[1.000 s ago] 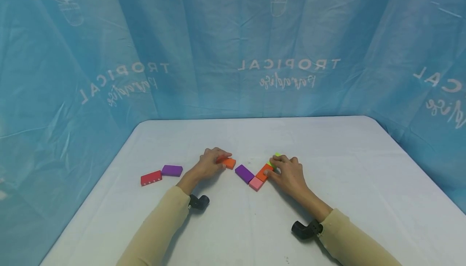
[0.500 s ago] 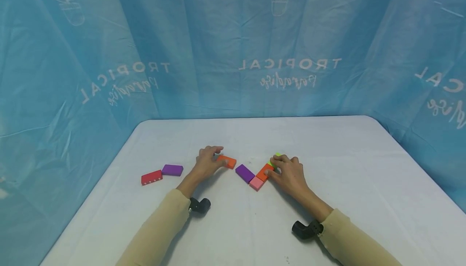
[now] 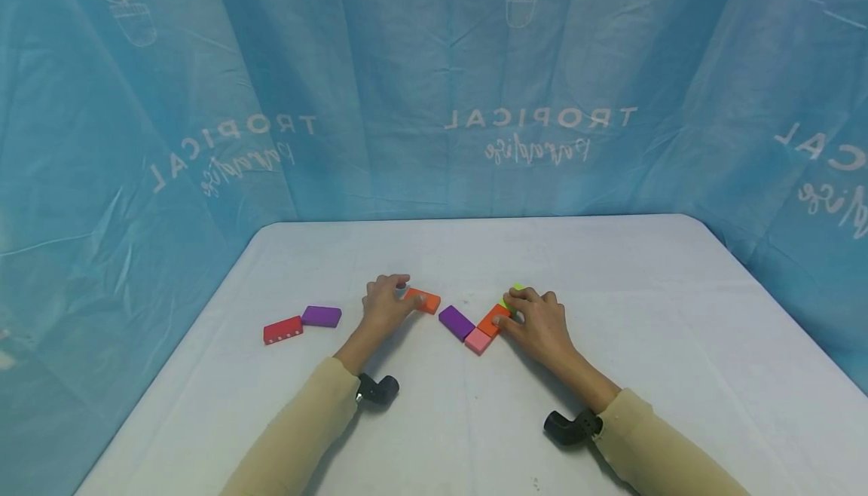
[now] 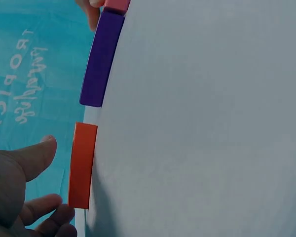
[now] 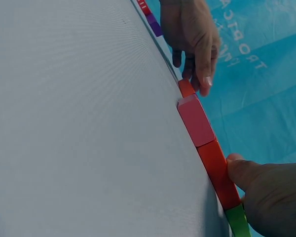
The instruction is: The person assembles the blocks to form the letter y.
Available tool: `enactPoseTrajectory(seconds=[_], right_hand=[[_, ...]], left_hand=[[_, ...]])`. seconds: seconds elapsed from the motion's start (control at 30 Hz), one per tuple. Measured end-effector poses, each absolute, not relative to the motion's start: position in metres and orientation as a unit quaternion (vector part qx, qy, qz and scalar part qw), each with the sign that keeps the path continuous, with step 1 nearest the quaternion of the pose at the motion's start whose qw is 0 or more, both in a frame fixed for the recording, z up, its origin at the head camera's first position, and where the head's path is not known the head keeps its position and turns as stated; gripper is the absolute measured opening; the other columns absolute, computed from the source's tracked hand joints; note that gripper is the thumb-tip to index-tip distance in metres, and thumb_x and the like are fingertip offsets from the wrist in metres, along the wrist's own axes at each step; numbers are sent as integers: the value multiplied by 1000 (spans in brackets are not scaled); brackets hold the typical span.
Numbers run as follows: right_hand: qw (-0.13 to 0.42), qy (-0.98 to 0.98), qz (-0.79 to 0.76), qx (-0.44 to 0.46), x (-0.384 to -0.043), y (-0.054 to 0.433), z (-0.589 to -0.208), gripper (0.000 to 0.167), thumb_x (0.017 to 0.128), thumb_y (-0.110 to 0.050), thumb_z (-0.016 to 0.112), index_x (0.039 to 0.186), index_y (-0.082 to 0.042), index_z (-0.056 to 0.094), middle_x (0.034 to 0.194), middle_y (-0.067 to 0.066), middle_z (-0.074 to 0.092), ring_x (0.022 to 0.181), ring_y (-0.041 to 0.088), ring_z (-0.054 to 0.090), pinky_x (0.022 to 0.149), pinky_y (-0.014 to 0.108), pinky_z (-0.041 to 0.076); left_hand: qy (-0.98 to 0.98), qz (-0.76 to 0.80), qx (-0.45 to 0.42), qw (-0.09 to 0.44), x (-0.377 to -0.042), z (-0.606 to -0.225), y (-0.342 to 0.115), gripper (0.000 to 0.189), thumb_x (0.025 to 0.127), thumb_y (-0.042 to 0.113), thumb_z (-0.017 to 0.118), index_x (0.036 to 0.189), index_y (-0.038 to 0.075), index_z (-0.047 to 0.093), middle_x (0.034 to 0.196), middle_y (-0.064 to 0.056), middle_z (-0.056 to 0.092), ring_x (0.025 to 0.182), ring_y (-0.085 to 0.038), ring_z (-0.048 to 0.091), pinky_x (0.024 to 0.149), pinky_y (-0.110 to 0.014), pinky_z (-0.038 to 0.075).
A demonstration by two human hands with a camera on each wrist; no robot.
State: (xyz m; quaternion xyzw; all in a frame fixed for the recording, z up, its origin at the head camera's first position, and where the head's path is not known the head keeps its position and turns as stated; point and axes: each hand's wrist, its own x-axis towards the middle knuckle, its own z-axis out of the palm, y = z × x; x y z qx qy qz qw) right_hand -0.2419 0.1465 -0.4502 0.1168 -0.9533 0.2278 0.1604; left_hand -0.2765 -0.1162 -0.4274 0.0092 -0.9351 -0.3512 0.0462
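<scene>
My left hand (image 3: 385, 304) has its thumb and index finger spread beside an orange block (image 3: 427, 302). In the left wrist view the thumb stands apart from that block while other fingertips meet its end. A purple block (image 3: 456, 323), a pink block (image 3: 478, 341), a second orange block (image 3: 490, 324) and a green block (image 3: 518, 286) form a V on the table. My right hand (image 3: 541, 324) pinches the V's right arm, thumb on the orange block and index finger over the green one. Its other fingers are hidden in the right wrist view.
On the left of the white table (image 3: 651, 315) lie a red block (image 3: 282, 330) with white dots and another purple block (image 3: 322, 316), end to end. A blue printed curtain (image 3: 407, 66) hangs behind the table and along its sides.
My left hand has loosened from the orange block, its fingers lifting and drawing back slightly left. The orange block lies in nearly the same spot. My right hand stays in place.
</scene>
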Motion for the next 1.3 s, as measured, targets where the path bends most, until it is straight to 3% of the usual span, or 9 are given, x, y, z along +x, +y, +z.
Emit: enactPoseTrajectory(seconds=[0.8, 1.07, 1.3], right_hand=[[154, -955, 229, 113, -240, 148, -452, 50, 79, -38, 73, 121, -11, 65, 126, 8, 62, 94, 30, 49, 74, 42, 37], [160, -954, 227, 113, -245, 148, -452, 51, 80, -39, 72, 122, -12, 64, 127, 8, 62, 95, 31, 50, 74, 40, 36], [158, -954, 230, 112, -244, 147, -451, 51, 79, -38, 73, 121, -11, 65, 126, 8, 62, 96, 31, 50, 76, 41, 37]], left_hand=[[-943, -329, 9, 44, -272, -432, -108, 50, 81, 27, 71, 125, 7, 58, 117, -14, 58, 111, -30, 44, 94, -48, 34], [-938, -347, -10, 20, -279, -429, -110, 50, 82, 23, 70, 128, 8, 57, 121, -14, 56, 118, -30, 42, 102, -50, 29], [-933, -358, -40, 0, -284, -428, -112, 48, 84, 19, 68, 130, 8, 55, 121, -12, 57, 115, -27, 44, 102, -50, 28]])
